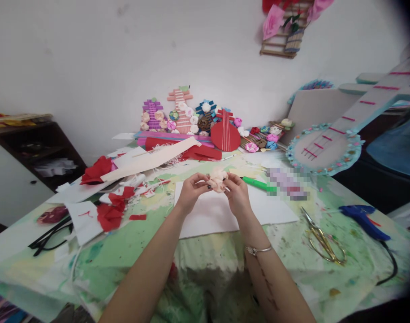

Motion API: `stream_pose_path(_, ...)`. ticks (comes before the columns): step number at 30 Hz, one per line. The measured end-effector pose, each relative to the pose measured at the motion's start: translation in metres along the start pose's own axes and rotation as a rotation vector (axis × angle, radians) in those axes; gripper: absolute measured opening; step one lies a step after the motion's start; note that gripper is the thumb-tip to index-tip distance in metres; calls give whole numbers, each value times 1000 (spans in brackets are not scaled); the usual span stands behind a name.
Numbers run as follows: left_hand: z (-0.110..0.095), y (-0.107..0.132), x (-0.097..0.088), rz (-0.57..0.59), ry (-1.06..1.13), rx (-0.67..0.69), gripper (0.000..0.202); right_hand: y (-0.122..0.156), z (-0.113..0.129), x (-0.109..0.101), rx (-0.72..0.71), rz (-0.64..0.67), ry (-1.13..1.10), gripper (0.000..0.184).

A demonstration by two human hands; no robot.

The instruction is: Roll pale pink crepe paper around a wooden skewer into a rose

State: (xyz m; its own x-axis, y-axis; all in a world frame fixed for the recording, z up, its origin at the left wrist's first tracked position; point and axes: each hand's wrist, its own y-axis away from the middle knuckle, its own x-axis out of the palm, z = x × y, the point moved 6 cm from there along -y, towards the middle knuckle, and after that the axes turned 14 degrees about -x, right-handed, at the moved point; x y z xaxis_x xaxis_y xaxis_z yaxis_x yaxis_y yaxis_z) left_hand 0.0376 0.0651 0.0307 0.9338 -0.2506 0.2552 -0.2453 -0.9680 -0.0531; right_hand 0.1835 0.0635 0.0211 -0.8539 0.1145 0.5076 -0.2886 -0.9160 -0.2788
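Observation:
A cream-coloured paper flower (218,179) is pinched between both hands above a white sheet (208,215) on the table. My left hand (193,190) grips its left side with thumb and fingertips. On the other side, my right hand (237,192) holds it the same way, closed at the fingertips. Right of the hands lies a green-handled tool (258,184), probably a cutter, at the sheet's far edge. Gold-handled scissors (322,240) and a blue glue gun (364,220) rest farther right.
Red paper scraps (110,215), a long cream paper strip (154,160) and black glasses (53,235) lie on the left. Small decorated lutes, one of them red (225,134), line the wall. A large pale-blue lute (325,148) leans at the right.

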Motion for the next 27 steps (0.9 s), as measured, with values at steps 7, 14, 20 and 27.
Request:
stream_pose_path(7, -6, 5, 10, 113, -76, 16, 20, 1, 3, -1, -38, -12, 52, 27)
stream_pose_path(14, -17, 10, 13, 118, -173, 178, 10, -1, 1, -3, -96, 6, 105, 28)
stream_pose_path(20, -12, 4, 1, 40, 6, 184, 55, -2, 5, -2, -194, 15, 135, 28)
stream_pose_path(27, -5, 1, -2, -119, -116, 100, 37, -2, 6, -4, -304, 34, 305, 31)
